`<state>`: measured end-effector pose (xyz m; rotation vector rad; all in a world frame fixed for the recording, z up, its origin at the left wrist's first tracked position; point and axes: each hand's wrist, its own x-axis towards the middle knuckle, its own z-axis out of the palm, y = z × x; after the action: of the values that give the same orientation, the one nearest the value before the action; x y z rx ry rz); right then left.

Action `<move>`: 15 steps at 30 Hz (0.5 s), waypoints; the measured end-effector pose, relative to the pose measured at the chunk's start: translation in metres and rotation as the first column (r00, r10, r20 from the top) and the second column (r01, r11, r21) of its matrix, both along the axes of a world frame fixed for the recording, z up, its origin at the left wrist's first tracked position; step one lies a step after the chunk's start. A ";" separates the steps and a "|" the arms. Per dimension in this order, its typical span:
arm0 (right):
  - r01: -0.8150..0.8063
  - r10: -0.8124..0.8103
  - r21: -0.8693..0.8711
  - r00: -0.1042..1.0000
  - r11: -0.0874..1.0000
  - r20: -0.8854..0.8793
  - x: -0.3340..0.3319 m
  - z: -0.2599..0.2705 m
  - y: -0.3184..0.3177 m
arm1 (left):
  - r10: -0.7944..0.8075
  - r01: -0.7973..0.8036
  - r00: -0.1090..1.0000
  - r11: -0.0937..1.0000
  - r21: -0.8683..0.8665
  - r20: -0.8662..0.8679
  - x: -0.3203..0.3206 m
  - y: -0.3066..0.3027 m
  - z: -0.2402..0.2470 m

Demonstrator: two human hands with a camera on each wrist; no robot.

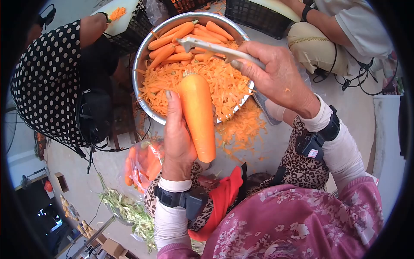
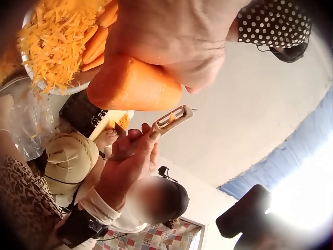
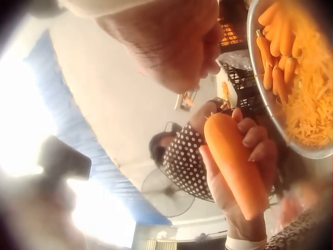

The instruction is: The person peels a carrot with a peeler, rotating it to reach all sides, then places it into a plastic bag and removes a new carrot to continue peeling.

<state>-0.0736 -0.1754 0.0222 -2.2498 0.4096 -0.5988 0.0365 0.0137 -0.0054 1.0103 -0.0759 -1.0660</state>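
A thick orange carrot (image 1: 197, 116), its surface smooth and bright, lies in the left hand (image 1: 177, 142), thumb along one side; the right wrist view shows the fingers (image 3: 255, 136) curled round it. The right hand (image 1: 280, 75) grips a pale peeler (image 1: 220, 49) above the carrot's top end, and the two are apart. In the left wrist view the peeler head (image 2: 174, 119) is near the carrot (image 2: 135, 86). Below both hands stands a metal basin (image 1: 139, 82) with whole peeled carrots (image 1: 181, 32) at the far side and a heap of peelings (image 1: 224, 82).
Fallen peelings (image 1: 243, 127) cover the floor beside the basin. A plastic bag of carrots (image 1: 144, 164) and green-white vegetable scraps (image 1: 133, 213) lie at the lower left. Black crates (image 1: 258, 19) stand behind the basin. Other people sit at the left and upper right.
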 end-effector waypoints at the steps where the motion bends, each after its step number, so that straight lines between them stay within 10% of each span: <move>1: -0.043 0.043 -0.007 0.999 0.999 -0.010 -0.001 0.004 0.006 | 0.049 -0.058 0.988 0.997 -0.057 -0.148 0.002 -0.002 -0.001; 15: -0.532 0.532 -0.005 0.846 0.847 -0.031 -0.011 -0.002 0.041 | 0.080 -0.122 0.942 0.987 -0.109 -0.327 0.012 0.003 -0.001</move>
<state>-0.0848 -0.1343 0.0203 -2.2460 -0.2156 -0.2727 0.0484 0.0171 -0.0068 0.7074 0.1708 -1.1045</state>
